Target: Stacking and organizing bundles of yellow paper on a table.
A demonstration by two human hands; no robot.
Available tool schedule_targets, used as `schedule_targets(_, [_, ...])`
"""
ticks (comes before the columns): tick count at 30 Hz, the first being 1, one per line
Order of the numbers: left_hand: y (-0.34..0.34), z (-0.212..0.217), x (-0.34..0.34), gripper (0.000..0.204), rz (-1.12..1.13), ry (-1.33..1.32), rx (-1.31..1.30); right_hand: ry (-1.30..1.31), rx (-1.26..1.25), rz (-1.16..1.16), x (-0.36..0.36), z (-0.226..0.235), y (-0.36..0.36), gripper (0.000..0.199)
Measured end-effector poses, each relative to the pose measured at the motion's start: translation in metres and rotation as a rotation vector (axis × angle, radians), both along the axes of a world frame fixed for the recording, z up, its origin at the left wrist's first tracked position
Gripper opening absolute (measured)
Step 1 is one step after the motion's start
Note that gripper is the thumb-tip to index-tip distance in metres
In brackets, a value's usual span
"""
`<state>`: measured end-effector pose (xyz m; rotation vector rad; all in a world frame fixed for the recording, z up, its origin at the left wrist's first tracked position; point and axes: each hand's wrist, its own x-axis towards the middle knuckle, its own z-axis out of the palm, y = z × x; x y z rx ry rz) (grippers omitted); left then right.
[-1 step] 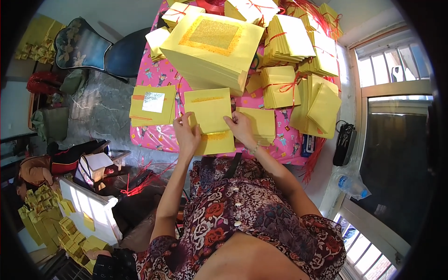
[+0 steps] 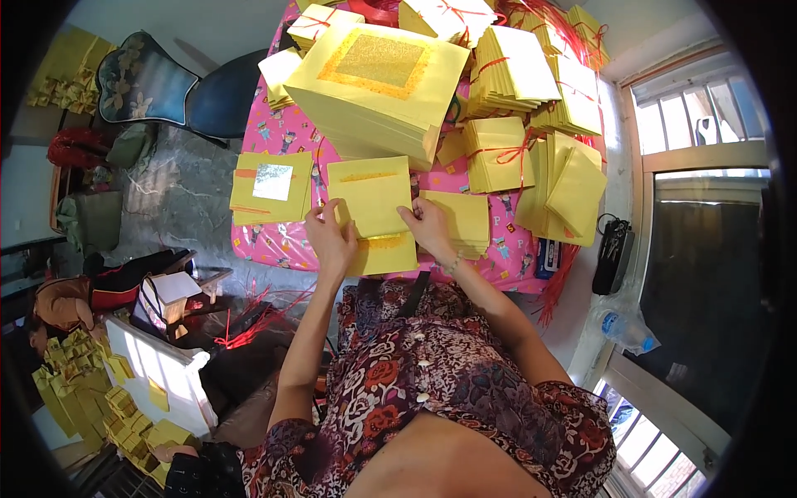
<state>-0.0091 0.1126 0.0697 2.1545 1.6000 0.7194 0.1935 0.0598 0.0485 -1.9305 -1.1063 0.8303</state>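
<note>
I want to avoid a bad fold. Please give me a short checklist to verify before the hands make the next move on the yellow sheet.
1. Left hand on the sheet: ok, fingers at its left edge.
2. Right hand on the sheet: ok, fingers at its right edge.
3. Sheet lies flat on the pink cloth: cannot tell, hands hide its lower part.
4. Room to the left: ok, the foil sheet lies apart.
5. Room to the right: not ok, a low stack sits right by the right hand.
6. Big stack behind: ok, clear of both hands.
</note>
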Motion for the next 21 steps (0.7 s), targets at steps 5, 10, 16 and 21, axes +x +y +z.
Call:
schedule_targets(5, [0.008,0.007,0.006,0.033,-0.113,0.114,-0.079,-0.035,-0.047,0.027,0.003,0.0,0.0,0.039])
schedule_targets(10, [0.005,-0.003,0.007,0.023,-0.239,0.03,-0.241,-0.03,-0.065,0.027,0.002,0.0,0.0,0.039])
schedule_targets(16, [-0.002,0.008,0.01,0.042,-0.306,-0.02,-0.17,-0.018,-0.064,0.021,0.002,0.001,0.001,0.038])
schedule_targets(21, [-0.004,0.004,0.011,0.046,-0.274,-0.02,-0.165,-0.041,-0.006,0.012,0.0,0.003,-0.002,0.036])
